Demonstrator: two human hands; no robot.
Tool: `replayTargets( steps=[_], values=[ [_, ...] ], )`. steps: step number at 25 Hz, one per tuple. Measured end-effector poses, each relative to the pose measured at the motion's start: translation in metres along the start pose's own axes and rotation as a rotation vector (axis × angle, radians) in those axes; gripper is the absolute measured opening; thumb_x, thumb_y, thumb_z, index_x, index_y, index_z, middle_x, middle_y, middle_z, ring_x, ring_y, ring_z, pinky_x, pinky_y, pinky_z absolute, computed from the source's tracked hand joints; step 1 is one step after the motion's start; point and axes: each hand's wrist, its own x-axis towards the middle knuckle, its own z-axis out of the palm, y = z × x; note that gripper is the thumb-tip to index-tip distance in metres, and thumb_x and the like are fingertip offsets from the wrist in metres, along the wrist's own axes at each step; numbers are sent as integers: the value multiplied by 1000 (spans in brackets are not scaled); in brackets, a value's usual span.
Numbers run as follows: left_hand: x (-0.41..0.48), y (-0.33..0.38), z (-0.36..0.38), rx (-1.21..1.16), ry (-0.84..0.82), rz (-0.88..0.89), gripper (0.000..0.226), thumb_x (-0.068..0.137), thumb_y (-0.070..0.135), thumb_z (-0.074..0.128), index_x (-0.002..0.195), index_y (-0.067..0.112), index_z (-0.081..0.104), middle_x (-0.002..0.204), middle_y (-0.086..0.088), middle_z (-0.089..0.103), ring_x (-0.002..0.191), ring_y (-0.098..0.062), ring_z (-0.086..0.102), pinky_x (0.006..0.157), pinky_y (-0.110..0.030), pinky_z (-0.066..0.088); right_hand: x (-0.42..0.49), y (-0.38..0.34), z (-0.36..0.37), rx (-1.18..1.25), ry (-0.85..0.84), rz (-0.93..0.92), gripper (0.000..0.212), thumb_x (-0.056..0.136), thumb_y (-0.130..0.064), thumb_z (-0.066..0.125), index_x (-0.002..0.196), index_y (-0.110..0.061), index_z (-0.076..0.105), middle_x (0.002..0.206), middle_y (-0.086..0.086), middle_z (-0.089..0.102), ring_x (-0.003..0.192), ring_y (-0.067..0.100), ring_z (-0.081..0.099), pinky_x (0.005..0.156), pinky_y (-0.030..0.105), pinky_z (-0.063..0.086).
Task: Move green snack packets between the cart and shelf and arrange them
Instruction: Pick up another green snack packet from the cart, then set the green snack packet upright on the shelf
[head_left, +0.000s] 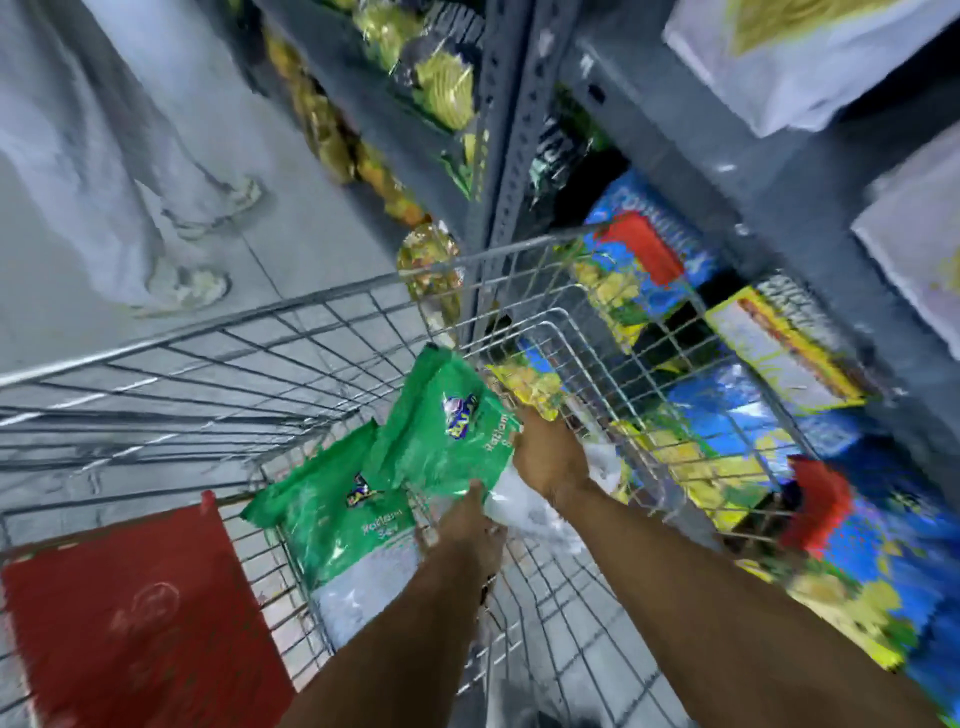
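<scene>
Both hands grip the upper green snack packet over the wire cart, the left hand pinching its lower edge, the right hand closed on its side, while a second green packet lies beneath in the basket, beside the stocked shelf.

Red flap near left. Another person's legs in pale trousers and sandals far left on grey floor. Blue/yellow packs low at right, yellowish bags far centre, white packs top right.
</scene>
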Motion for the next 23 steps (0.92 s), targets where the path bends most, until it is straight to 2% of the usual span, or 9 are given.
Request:
replayTargets(
  steps=[4,6,8,9,11,15,17,19,23],
  values=[
    [-78,0,27,387,147,349,45,90,34,50,118,-1,51,122,-26,58,110,-34,58,82,-34,47,-52,3,-61,209,142,79,37,89,-7,40,125,-5,45,117,27,62,111,39,56,86,39,43],
    [-132,-2,45,378,105,700,38,88,27,55,108,-4,53,94,-21,61,95,-26,60,74,-24,46,-92,4,-102,365,337,44,32,88,-4,42,119,-1,51,114,28,63,109,41,56,85,39,41],
    [-185,-6,57,321,-95,1010,26,87,15,57,103,-4,52,79,-6,54,75,-3,57,66,-8,43,-140,9,-138,592,550,-18,28,89,-4,44,113,-1,56,105,28,66,100,41,59,79,39,35],
    [-210,-10,60,329,-197,1129,25,85,15,59,104,1,52,84,-3,55,74,4,55,72,-11,44,-167,14,-153,703,637,-58,25,90,-4,44,112,-2,56,100,26,67,93,37,60,75,38,33],
    [-261,-35,61,419,-377,1297,30,81,20,60,107,13,47,99,-4,57,88,-3,56,85,-25,43,-232,37,-176,872,772,-160,18,92,-6,44,105,-2,55,86,11,62,78,24,54,66,30,32],
    [-330,-104,76,672,-526,1477,37,83,29,61,112,12,44,103,-8,54,95,-18,51,85,-38,43,-329,99,-190,1033,988,-184,7,96,-18,38,97,-19,45,76,-13,47,69,-3,45,61,16,34],
    [-349,-157,94,777,-662,1526,35,81,38,60,105,18,45,97,-6,56,93,-16,53,84,-42,44,-369,143,-190,1095,1151,-124,12,97,-20,35,102,-16,45,80,-8,47,71,-2,45,68,18,34],
    [-358,-204,116,835,-814,1495,23,82,31,61,98,24,46,89,6,56,87,-4,53,84,-32,44,-396,180,-191,1150,1338,-26,27,94,-25,34,109,-7,47,89,-1,51,77,8,45,72,23,36],
    [-372,-285,179,1007,-1105,1394,21,83,28,59,99,29,45,101,13,57,98,-6,55,88,-26,40,-429,256,-202,1227,1585,255,38,88,-30,32,112,-4,47,91,6,52,81,17,45,74,30,36]
  ],
)
